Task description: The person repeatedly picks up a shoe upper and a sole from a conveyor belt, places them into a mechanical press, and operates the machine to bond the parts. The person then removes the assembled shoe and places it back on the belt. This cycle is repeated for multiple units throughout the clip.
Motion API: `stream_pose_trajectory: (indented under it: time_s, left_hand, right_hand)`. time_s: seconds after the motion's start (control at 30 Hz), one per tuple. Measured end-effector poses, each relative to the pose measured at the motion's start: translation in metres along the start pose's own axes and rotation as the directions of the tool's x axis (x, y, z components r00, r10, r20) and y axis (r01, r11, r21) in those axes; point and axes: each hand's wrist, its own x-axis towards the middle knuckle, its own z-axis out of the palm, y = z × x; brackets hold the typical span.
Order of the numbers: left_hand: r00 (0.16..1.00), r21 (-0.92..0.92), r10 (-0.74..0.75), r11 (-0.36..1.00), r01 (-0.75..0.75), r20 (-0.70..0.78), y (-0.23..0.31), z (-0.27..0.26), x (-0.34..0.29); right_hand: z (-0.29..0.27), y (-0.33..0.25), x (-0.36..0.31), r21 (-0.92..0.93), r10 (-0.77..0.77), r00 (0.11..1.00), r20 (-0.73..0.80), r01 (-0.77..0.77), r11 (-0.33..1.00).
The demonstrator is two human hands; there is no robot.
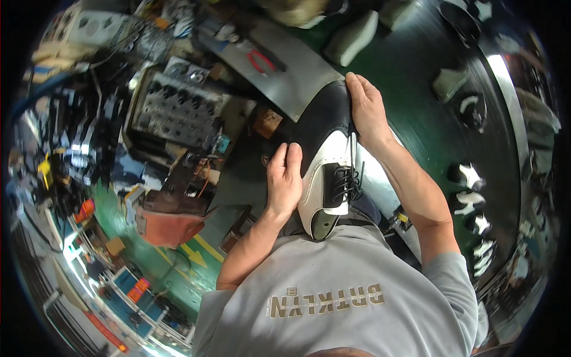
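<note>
A black and white lace-up shoe [328, 134] is held in front of my chest, toe pointing away from me and heel close to my shirt. Its toe is black, the sides are white, and black laces [345, 183] are tied over the tongue. A dull green last [324, 226] shows in the heel opening. My right hand [370, 112] grips the right side near the toe, thumb on top. On the opposite side, my left hand [284, 179] presses against the middle of the shoe, its fingers partly hidden underneath.
A metal plate [285, 83] carrying red-handled pliers [260, 61] lies beyond the shoe. To the left stands a machine with a knob panel [178, 110]. On the right, a dark green conveyor-like surface [410, 65] bears lasts [355, 38] and several black-and-white shoe pieces [470, 176].
</note>
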Motion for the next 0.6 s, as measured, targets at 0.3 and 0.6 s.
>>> stream_pose_trajectory:
  time_s: [0.3, 0.6]
  left_hand:
    - [0.913, -0.311, -0.063, 0.948, -0.072, -0.402, 0.031, -0.183, -0.008]
    - [0.788, -0.478, -0.084, 0.832, -0.28, -0.609, 0.033, -0.366, -0.041]
  right_hand:
    - [0.209, -0.044, -0.052, -0.02, -0.593, 0.174, 0.786, 0.966, 0.257]
    - [0.4, 0.031, -0.064, -0.161, -0.164, 0.73, 0.664, 0.354, 0.921]
